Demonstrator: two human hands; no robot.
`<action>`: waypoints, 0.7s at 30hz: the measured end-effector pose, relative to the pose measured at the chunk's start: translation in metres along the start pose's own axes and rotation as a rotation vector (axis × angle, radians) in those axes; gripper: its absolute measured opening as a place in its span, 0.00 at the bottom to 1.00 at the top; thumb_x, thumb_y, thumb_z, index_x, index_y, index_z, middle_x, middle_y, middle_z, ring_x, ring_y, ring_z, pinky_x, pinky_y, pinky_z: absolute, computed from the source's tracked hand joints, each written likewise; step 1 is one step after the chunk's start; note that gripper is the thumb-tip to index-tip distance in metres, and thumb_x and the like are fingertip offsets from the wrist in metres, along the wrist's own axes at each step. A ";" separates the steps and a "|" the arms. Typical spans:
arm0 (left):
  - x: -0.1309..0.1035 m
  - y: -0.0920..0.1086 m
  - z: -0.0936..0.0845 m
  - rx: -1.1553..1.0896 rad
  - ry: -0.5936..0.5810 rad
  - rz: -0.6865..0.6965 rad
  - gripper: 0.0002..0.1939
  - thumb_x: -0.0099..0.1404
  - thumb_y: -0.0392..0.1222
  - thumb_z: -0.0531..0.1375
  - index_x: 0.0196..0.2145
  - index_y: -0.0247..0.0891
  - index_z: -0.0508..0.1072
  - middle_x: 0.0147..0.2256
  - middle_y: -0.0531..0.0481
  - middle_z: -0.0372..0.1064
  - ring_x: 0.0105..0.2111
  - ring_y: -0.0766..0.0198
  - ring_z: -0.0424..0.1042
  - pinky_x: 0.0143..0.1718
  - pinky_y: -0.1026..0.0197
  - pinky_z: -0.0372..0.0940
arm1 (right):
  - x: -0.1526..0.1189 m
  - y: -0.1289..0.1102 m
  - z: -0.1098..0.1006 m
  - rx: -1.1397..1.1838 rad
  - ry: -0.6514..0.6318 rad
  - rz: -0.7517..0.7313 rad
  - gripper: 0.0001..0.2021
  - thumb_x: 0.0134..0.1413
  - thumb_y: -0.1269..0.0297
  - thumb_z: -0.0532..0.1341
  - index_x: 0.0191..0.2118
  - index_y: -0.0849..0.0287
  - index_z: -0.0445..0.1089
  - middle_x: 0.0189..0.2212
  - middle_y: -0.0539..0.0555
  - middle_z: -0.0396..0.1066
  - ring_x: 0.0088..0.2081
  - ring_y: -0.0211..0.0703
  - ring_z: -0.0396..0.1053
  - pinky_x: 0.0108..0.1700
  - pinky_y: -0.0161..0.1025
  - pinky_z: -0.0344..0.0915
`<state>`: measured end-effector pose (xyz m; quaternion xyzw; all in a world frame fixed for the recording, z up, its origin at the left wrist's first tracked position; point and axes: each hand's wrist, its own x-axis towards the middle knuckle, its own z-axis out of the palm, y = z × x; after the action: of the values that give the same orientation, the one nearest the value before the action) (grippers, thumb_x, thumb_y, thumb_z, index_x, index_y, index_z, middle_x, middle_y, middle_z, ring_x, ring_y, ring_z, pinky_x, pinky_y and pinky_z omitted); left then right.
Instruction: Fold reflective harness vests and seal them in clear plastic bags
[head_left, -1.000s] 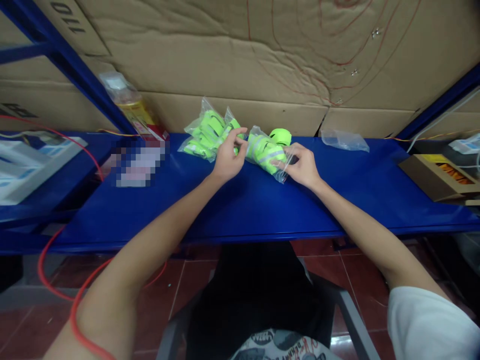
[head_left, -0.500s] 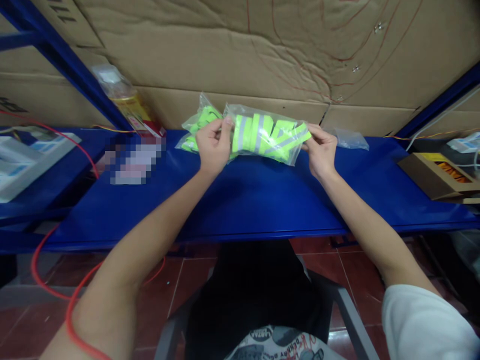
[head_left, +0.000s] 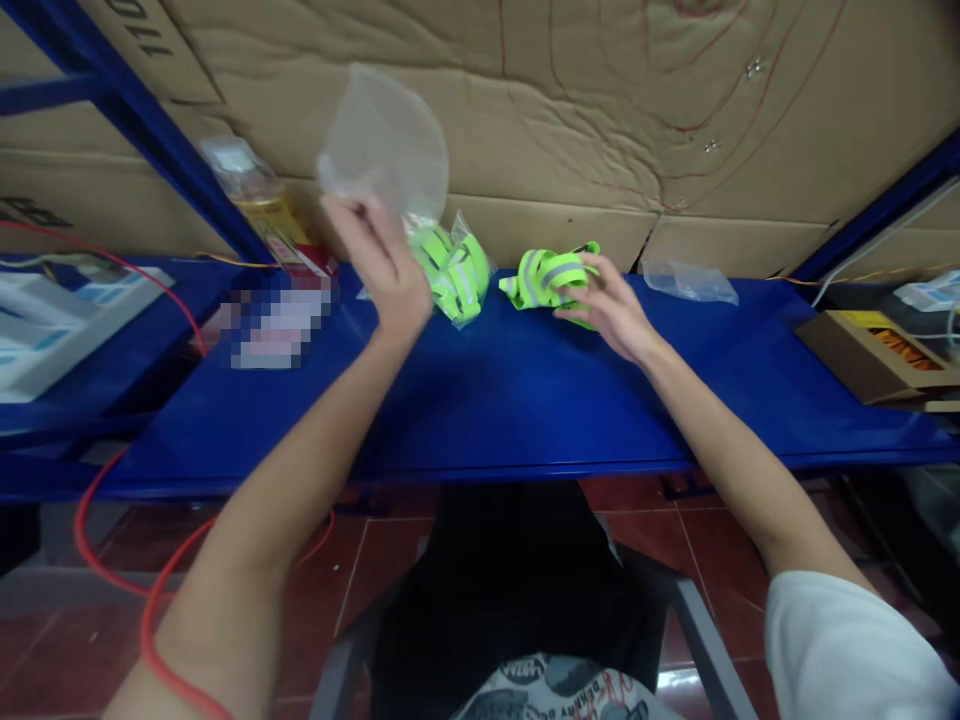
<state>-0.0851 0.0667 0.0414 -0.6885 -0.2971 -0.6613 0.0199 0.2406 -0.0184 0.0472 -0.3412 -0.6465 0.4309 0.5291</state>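
From the head camera, and here's the loose bundle of green straps [head_left: 536,280] out on the blue table [head_left: 510,410], just in front of the cardboard [head_left: 487,140]. Its long axis runs roughly left to right, the right end a touch farther from the person. And it's the right hand [head_left: 613,312] that's nearer, right there at that end! The bundle lies to its left; the fingers are loosely curved over the strap loops, touching them, though whether they truly pinch I can't tell.

Over to the left hand [head_left: 384,258], well apart from the bundle, up and to its left. Blurred, but fingers and thumb are closed on the lower edge of a plastic bag [head_left: 388,145], which stands up above the hand, looking empty. Between the hands, close beside the left wrist, sit the bagged straps [head_left: 463,275]; a second clear bag [head_left: 690,281] lies flat off to the right.
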 end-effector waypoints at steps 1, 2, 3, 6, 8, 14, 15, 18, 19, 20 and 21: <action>-0.006 0.011 0.005 0.018 0.114 -0.007 0.32 0.85 0.72 0.42 0.63 0.42 0.63 0.59 0.45 0.75 0.69 0.59 0.69 0.72 0.43 0.62 | -0.003 -0.002 0.002 -0.098 -0.087 -0.009 0.33 0.52 0.41 0.78 0.60 0.44 0.74 0.62 0.55 0.78 0.56 0.59 0.81 0.54 0.59 0.83; -0.011 0.022 0.010 0.049 0.108 -0.006 0.28 0.85 0.70 0.46 0.62 0.46 0.65 0.62 0.45 0.74 0.69 0.58 0.70 0.73 0.42 0.64 | -0.005 -0.003 0.003 -0.198 -0.129 -0.034 0.35 0.54 0.39 0.77 0.63 0.45 0.74 0.63 0.56 0.78 0.56 0.60 0.80 0.57 0.62 0.81; -0.015 0.034 0.014 0.077 0.068 0.037 0.24 0.85 0.68 0.47 0.60 0.48 0.67 0.64 0.44 0.73 0.70 0.56 0.70 0.74 0.41 0.65 | -0.007 -0.004 0.002 -0.296 -0.126 -0.075 0.35 0.58 0.36 0.74 0.66 0.46 0.75 0.62 0.57 0.77 0.57 0.61 0.79 0.61 0.65 0.78; -0.027 0.062 0.025 0.044 -0.229 0.322 0.20 0.87 0.60 0.49 0.57 0.47 0.72 0.75 0.40 0.63 0.77 0.51 0.63 0.74 0.35 0.67 | -0.009 -0.001 -0.007 -0.538 -0.004 -0.221 0.36 0.69 0.26 0.60 0.65 0.49 0.79 0.58 0.60 0.78 0.63 0.64 0.75 0.71 0.70 0.67; -0.033 0.072 0.031 -0.007 -0.425 0.407 0.18 0.87 0.53 0.48 0.60 0.47 0.74 0.79 0.41 0.55 0.81 0.50 0.55 0.76 0.35 0.66 | -0.008 0.003 -0.013 -0.629 0.030 -0.282 0.39 0.69 0.22 0.54 0.59 0.48 0.84 0.58 0.61 0.76 0.66 0.66 0.72 0.73 0.70 0.63; -0.047 0.081 0.044 0.114 -0.779 0.320 0.27 0.84 0.49 0.53 0.76 0.49 0.66 0.82 0.42 0.48 0.84 0.41 0.45 0.82 0.29 0.49 | 0.010 0.010 -0.026 -0.554 0.343 -0.316 0.29 0.66 0.29 0.64 0.42 0.52 0.84 0.51 0.61 0.80 0.57 0.59 0.78 0.65 0.62 0.73; -0.048 0.078 0.042 0.171 -0.769 0.265 0.31 0.83 0.52 0.56 0.78 0.47 0.63 0.82 0.40 0.49 0.83 0.37 0.44 0.82 0.26 0.46 | 0.016 0.011 -0.035 -0.493 0.439 -0.283 0.27 0.68 0.32 0.63 0.42 0.53 0.82 0.45 0.60 0.81 0.50 0.56 0.80 0.58 0.58 0.76; -0.044 0.061 0.033 0.347 -0.611 0.045 0.41 0.77 0.59 0.62 0.80 0.41 0.60 0.81 0.33 0.50 0.83 0.29 0.42 0.81 0.20 0.36 | 0.030 0.018 -0.076 -0.268 0.765 -0.020 0.19 0.73 0.46 0.59 0.44 0.59 0.76 0.26 0.52 0.72 0.24 0.41 0.66 0.32 0.44 0.67; -0.043 0.052 0.028 0.393 -0.539 -0.032 0.44 0.75 0.61 0.64 0.80 0.39 0.60 0.81 0.31 0.51 0.83 0.27 0.42 0.81 0.19 0.35 | 0.032 0.021 -0.092 -0.252 0.789 0.074 0.16 0.73 0.52 0.59 0.46 0.60 0.75 0.22 0.50 0.69 0.21 0.39 0.63 0.29 0.43 0.62; -0.041 0.043 0.024 0.429 -0.475 -0.097 0.46 0.73 0.63 0.65 0.79 0.37 0.61 0.80 0.30 0.53 0.82 0.26 0.42 0.81 0.19 0.34 | 0.033 0.026 -0.108 -0.292 0.791 0.136 0.14 0.72 0.54 0.59 0.46 0.61 0.75 0.20 0.48 0.67 0.20 0.39 0.62 0.29 0.43 0.60; -0.039 0.034 0.019 0.452 -0.434 -0.145 0.47 0.71 0.64 0.67 0.78 0.36 0.63 0.79 0.29 0.55 0.82 0.25 0.43 0.81 0.19 0.33 | 0.032 0.030 -0.123 -0.392 0.755 0.131 0.14 0.71 0.55 0.61 0.45 0.62 0.74 0.21 0.50 0.68 0.21 0.40 0.64 0.30 0.43 0.61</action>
<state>-0.0512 0.0321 0.0149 -0.7688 -0.4821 -0.4157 0.0616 0.3539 0.0465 0.0405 -0.6091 -0.4541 0.1774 0.6255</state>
